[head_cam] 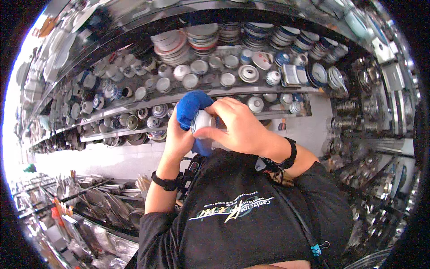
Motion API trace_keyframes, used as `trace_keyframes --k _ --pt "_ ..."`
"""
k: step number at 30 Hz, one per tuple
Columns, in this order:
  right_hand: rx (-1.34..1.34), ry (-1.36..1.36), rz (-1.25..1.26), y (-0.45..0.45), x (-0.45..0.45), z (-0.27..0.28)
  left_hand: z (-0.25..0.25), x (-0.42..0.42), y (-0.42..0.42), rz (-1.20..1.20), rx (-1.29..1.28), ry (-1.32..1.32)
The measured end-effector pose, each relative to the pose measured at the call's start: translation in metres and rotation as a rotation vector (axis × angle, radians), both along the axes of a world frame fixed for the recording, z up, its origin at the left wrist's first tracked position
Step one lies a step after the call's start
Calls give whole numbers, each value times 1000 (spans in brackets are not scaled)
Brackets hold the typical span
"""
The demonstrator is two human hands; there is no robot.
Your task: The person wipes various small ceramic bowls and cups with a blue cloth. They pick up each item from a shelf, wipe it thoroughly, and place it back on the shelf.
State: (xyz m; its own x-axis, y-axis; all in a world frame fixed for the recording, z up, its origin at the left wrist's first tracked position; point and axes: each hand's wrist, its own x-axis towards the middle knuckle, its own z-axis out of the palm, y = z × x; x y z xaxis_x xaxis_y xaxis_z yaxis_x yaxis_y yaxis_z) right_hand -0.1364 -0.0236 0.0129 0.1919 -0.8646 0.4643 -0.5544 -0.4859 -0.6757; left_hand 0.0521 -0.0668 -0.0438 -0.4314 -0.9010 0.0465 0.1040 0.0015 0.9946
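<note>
A small white ceramic bowl or cup (203, 121) with a blue wave pattern lies between my two hands, its base turned towards the camera. My right hand (235, 122) grips it, with the thumb on its lower side and the fingers at its upper edge. A blue cloth (192, 107) wraps over the far left side of the bowl and hangs down below it. My left hand (177, 134) holds the cloth against the bowl from the left; some of its fingers are hidden behind the cloth.
Beyond my hands, a long shelf (215, 90) bears bowls, cups and teapots, with stacked plates (202, 37) at its back. A lower shelf holds more bowls (255, 104). Racks of metalware (347, 122) stand at the right, and utensils (104, 205) lie on racks at the lower left.
</note>
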Motion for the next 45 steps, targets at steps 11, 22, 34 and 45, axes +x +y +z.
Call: trace_keyframes --k 11,22,34,45 --pt "558 -50 -178 43 -117 -32 18 -118 36 -46 -140 -468" --pt "158 -216 45 57 -133 -32 0 -122 52 201 333 119" --pt "728 -282 176 24 -71 -18 0 -57 37 121 -33 -258" --pt "176 84 133 -11 35 16 -6 45 6 162 368 293"
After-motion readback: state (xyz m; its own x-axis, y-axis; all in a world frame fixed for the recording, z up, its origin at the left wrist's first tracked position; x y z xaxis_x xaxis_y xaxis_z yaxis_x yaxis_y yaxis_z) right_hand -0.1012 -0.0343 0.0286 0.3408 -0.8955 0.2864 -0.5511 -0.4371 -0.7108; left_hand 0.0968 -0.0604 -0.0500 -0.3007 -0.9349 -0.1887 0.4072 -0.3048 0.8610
